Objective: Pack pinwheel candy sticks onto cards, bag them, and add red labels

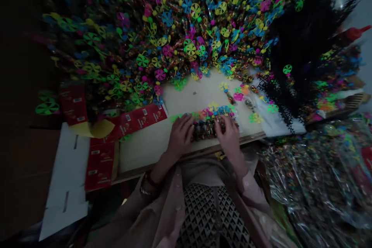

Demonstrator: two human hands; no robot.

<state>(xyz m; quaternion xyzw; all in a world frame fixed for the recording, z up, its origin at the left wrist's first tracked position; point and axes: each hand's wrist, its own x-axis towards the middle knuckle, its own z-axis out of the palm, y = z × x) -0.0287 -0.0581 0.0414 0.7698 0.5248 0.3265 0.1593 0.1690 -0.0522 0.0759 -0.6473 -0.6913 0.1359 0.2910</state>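
A row of clear candy tubes (207, 130) is laid flat on the bench (145, 155), near its front edge. The tubes are filled with small, bright candies. Little plastic pinwheels in green, pink, blue and yellow are seen along the far side of the row. The left hand (180, 135) is laid over the left end of the row, and the right hand (228, 135) is laid over the right end. Both hands are partly open, with the fingers bent over the tubes. How hard they are gripping cannot be told.

A few loose tubes (232, 99) are lying on the bench past the row, near a white sheet (279, 118). A huge heap of pinwheel tubes (145, 27) is piled behind the bench, and black plastic netting (299, 54) is seen to its right. Shiny plastic bags of tubes (316, 170) are piled at the right.

Red printed cards (139, 121) are laid at the left of the bench. Small white labels and writing are seen on them, but the words are too small to be read. A yellow paper (99, 128) is curled beside them, and a white card (65, 178) is lying below. A bracelet (145, 190) is worn on the left wrist.
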